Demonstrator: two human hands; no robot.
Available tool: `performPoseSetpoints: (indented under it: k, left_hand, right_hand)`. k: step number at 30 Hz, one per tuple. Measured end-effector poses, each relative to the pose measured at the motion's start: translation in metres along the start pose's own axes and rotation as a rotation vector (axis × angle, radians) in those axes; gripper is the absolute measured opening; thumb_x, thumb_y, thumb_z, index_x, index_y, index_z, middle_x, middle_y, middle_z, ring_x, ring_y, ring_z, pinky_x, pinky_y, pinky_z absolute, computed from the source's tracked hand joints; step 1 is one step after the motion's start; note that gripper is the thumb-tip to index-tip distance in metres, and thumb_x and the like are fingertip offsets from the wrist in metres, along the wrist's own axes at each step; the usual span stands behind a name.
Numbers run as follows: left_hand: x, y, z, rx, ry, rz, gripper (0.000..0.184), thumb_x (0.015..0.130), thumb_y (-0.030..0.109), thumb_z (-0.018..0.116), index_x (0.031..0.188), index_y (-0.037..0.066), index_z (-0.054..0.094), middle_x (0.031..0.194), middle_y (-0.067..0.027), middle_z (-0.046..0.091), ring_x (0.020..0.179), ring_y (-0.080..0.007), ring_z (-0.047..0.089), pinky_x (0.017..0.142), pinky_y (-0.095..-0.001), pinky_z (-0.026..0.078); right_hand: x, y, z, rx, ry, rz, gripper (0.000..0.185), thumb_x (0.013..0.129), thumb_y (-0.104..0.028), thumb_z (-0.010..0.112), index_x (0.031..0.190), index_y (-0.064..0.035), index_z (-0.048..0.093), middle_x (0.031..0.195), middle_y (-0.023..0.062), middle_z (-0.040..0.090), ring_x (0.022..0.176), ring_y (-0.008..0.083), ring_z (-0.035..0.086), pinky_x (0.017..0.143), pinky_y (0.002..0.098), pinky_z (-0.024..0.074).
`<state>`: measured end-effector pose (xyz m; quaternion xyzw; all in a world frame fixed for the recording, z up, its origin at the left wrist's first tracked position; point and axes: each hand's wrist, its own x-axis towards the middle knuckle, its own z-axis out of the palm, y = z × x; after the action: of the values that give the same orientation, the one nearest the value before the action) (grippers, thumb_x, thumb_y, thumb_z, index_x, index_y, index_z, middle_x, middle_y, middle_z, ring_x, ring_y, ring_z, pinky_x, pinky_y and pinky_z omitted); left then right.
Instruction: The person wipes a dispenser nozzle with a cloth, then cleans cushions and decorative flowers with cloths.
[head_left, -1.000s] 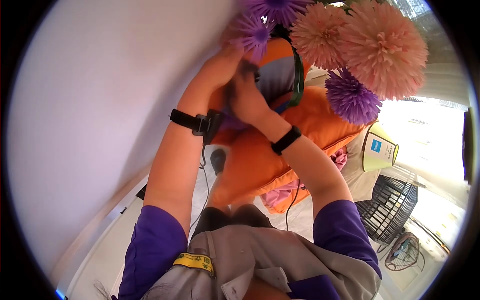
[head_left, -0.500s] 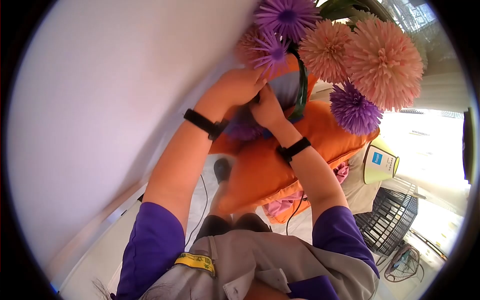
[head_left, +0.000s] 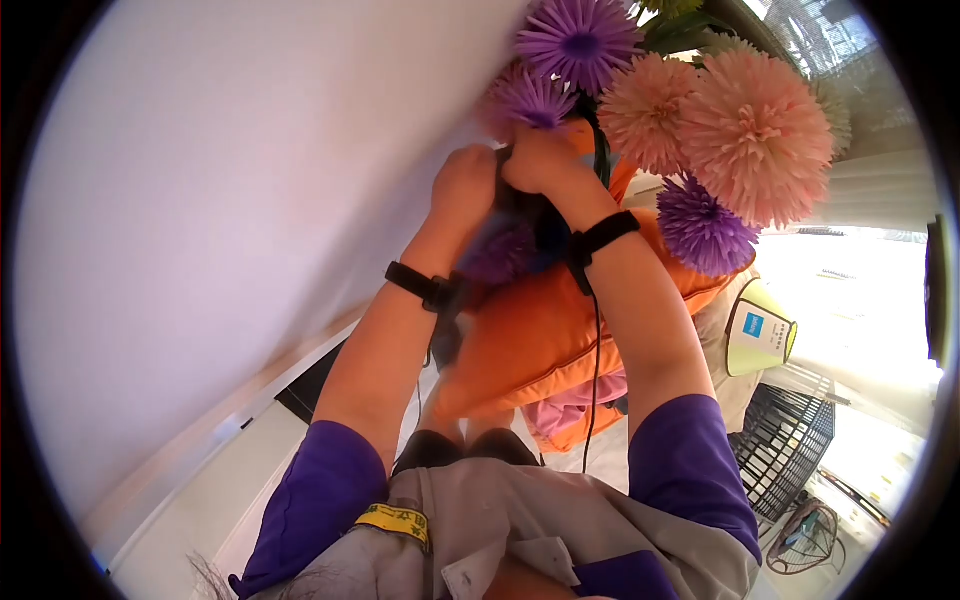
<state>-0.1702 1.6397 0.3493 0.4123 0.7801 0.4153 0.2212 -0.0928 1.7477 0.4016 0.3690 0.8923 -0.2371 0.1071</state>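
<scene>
My left hand (head_left: pixel 467 187) is closed beside the white wall, and my right hand (head_left: pixel 543 162) is closed just to its right. A dark strip (head_left: pixel 504 158) shows between the fists; its kind is hard to make out. Purple flowers (head_left: pixel 580 42) and large pink flowers (head_left: pixel 755 135) hang above and right of my hands. A blurred purple bloom (head_left: pixel 498 253) lies below them. Under my right forearm rests an orange cushion (head_left: pixel 535 335). Each wrist wears a black strap. My fingertips are mostly hidden.
A white wall (head_left: pixel 230 200) fills the left side. To the right stand a pale green lampshade (head_left: pixel 760 328) with a blue label and a black basket (head_left: pixel 785 440). Pink cloth (head_left: pixel 575 405) lies beneath the cushion. A thin black cable (head_left: pixel 596 380) hangs from my right wrist.
My hands have drawn slightly apart. The left moved left and down a little, the right moved up. The dark strip between them shows more, and the flowers shifted slightly.
</scene>
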Motion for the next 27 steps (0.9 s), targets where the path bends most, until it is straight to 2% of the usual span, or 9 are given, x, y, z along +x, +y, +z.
performPoseSetpoints:
  k: [5, 7, 8, 11, 13, 16, 20, 24, 27]
  left_hand:
    - [0.018, 0.009, 0.013, 0.174, 0.029, -0.129, 0.031, 0.091, 0.024, 0.042, 0.102, 0.001, 0.06, 0.098, -0.0212, 0.059, 0.095, -0.0367, 0.054, 0.082, -0.0403, 0.044]
    - [0.033, -0.012, 0.025, 0.37, -0.08, 0.202, 0.033, 0.092, 0.027, 0.041, 0.105, 0.003, 0.059, 0.098, -0.0217, 0.057, 0.093, -0.0373, 0.054, 0.082, -0.0446, 0.044]
    - [0.04, -0.02, 0.035, 0.365, -0.072, 0.198, 0.033, 0.092, 0.027, 0.041, 0.105, 0.003, 0.059, 0.098, -0.0217, 0.057, 0.093, -0.0373, 0.054, 0.082, -0.0446, 0.044]
    - [0.043, -0.013, 0.044, 0.409, -0.314, -0.012, 0.042, 0.087, 0.035, 0.046, 0.104, 0.0, 0.059, 0.113, -0.0243, 0.055, 0.107, -0.0402, 0.051, 0.089, -0.044, 0.043]
    - [0.019, 0.035, 0.009, 0.297, -0.233, -0.192, 0.047, 0.084, 0.042, 0.051, 0.111, 0.004, 0.056, 0.108, -0.0195, 0.059, 0.101, -0.0376, 0.056, 0.085, -0.0452, 0.044]
    - [0.019, 0.015, 0.023, 0.305, -0.117, -0.16, 0.041, 0.084, 0.032, 0.051, 0.111, 0.001, 0.056, 0.11, -0.0209, 0.059, 0.105, -0.036, 0.055, 0.085, -0.0444, 0.045]
    - [0.04, 0.013, 0.025, 0.277, -0.283, -0.103, 0.044, 0.082, 0.026, 0.053, 0.119, 0.003, 0.05, 0.109, -0.021, 0.059, 0.103, -0.0352, 0.056, 0.086, -0.0435, 0.045]
    - [0.047, 0.026, 0.027, 0.111, -0.253, 0.092, 0.055, 0.082, 0.019, 0.054, 0.133, 0.01, 0.038, 0.121, -0.0202, 0.054, 0.11, -0.0335, 0.053, 0.091, -0.0394, 0.042]
    - [0.054, 0.021, 0.033, -0.015, -0.287, 0.113, 0.063, 0.082, 0.006, 0.049, 0.141, 0.011, 0.028, 0.125, -0.0174, 0.053, 0.112, -0.0288, 0.053, 0.093, -0.0356, 0.041]
  right_hand:
    - [0.002, 0.038, -0.006, -0.011, 0.24, 0.038, 0.048, 0.069, -0.013, 0.055, 0.117, -0.0114, 0.056, 0.104, 0.0213, 0.061, 0.099, 0.0372, 0.057, 0.084, 0.0414, 0.0463]
    - [0.004, 0.051, -0.008, -0.022, 0.44, -0.086, 0.043, 0.068, -0.014, 0.056, 0.11, -0.0101, 0.06, 0.108, 0.0198, 0.06, 0.103, 0.0363, 0.055, 0.087, 0.0413, 0.0442]
    - [0.01, 0.06, -0.005, -0.03, 0.439, -0.093, 0.043, 0.068, -0.014, 0.056, 0.11, -0.0101, 0.06, 0.108, 0.0198, 0.06, 0.103, 0.0363, 0.055, 0.087, 0.0413, 0.0442]
    - [0.016, 0.068, -0.005, 0.078, 0.409, 0.027, 0.048, 0.067, -0.012, 0.054, 0.115, -0.0103, 0.055, 0.096, 0.0218, 0.062, 0.093, 0.0397, 0.058, 0.082, 0.0427, 0.0461]
    - [0.023, 0.085, 0.006, 0.026, 0.71, 0.035, 0.047, 0.067, -0.013, 0.054, 0.114, -0.0081, 0.054, 0.097, 0.0223, 0.062, 0.095, 0.0396, 0.057, 0.083, 0.0423, 0.0454]
    - [0.029, 0.115, 0.012, 0.026, 0.816, 0.014, 0.047, 0.067, -0.013, 0.054, 0.114, -0.0071, 0.053, 0.1, 0.0217, 0.061, 0.099, 0.0381, 0.056, 0.085, 0.0424, 0.0442]
    - [0.006, 0.096, 0.007, 0.146, 0.611, 0.184, 0.05, 0.066, -0.01, 0.055, 0.115, -0.0062, 0.051, 0.104, 0.0227, 0.058, 0.099, 0.0405, 0.054, 0.087, 0.044, 0.043]
    - [-0.023, 0.073, 0.031, 0.131, 0.78, -0.083, 0.059, 0.068, -0.009, 0.056, 0.125, -0.0076, 0.039, 0.097, 0.0292, 0.058, 0.092, 0.0484, 0.054, 0.083, 0.0506, 0.0431]
    - [-0.051, 0.05, 0.038, 0.448, 0.504, 0.082, 0.065, 0.065, -0.007, 0.055, 0.127, -0.0087, 0.034, 0.099, 0.0301, 0.056, 0.094, 0.0511, 0.05, 0.08, 0.051, 0.0427]
